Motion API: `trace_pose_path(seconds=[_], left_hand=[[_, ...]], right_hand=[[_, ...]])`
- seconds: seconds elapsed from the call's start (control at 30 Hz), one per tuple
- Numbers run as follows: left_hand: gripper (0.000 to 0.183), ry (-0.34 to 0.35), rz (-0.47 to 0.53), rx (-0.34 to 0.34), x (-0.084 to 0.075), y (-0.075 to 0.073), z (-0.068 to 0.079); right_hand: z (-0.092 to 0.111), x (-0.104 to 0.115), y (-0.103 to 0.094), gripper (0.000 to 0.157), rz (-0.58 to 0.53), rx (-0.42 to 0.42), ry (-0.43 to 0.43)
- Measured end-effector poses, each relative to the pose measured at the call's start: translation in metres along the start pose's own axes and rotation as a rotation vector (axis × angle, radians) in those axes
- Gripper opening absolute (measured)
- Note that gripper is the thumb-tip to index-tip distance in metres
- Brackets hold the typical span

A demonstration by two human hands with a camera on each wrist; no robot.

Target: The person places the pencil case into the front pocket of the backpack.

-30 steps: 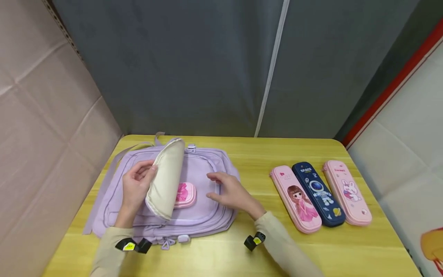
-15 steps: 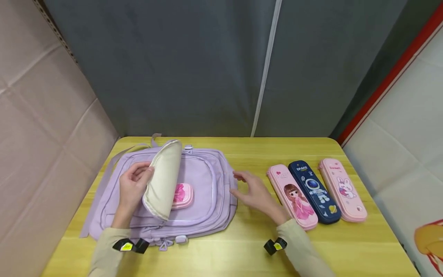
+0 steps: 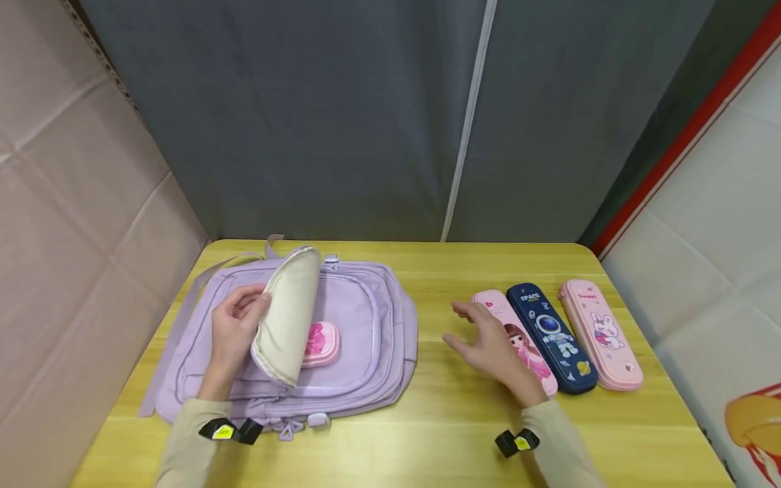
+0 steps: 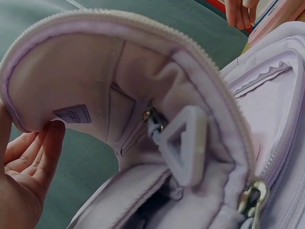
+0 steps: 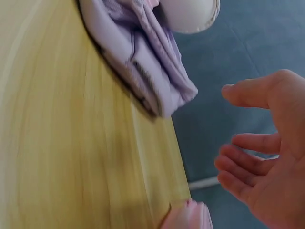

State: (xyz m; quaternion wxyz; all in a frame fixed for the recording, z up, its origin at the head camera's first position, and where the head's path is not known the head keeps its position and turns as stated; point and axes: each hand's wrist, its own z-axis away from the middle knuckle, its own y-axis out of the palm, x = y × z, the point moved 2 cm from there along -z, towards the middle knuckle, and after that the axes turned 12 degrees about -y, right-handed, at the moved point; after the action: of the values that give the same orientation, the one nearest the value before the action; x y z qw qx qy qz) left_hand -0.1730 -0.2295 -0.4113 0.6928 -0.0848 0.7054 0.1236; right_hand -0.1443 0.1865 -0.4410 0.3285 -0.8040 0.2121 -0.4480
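Left hand (image 3: 234,332) pinched the raised flap (image 3: 287,318) of the backpack (image 3: 354,305); a pink case (image 3: 321,344) showed past it, right of those fingers. Right hand (image 3: 497,349) had thumb and fingers wide apart; doll case (image 3: 537,366), blue case (image 3: 552,339), rabbit case (image 3: 604,339) lay right of its fingertips.

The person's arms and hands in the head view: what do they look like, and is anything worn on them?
Long, light beige sleeves cover both forearms: left sleeve and right sleeve. Over each sits a black strap with a small black box and a bright yellow marking. The left hand and right hand wear no gloves. No cables show.
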Motion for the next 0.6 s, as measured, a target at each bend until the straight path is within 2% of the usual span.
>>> trace_pose_path(seconds=[0.33, 0.6], left_hand=[[0.014, -0.005, 0.008, 0.000, 0.002, 0.000, 0.000], [0.011, -0.004, 0.011, 0.009, 0.004, -0.001, 0.000]], right_hand=[[0.033, -0.026, -0.022, 0.075, 0.056, 0.031, 0.201], [0.050, -0.035, -0.027, 0.084, 0.157, 0.066, 0.245]])
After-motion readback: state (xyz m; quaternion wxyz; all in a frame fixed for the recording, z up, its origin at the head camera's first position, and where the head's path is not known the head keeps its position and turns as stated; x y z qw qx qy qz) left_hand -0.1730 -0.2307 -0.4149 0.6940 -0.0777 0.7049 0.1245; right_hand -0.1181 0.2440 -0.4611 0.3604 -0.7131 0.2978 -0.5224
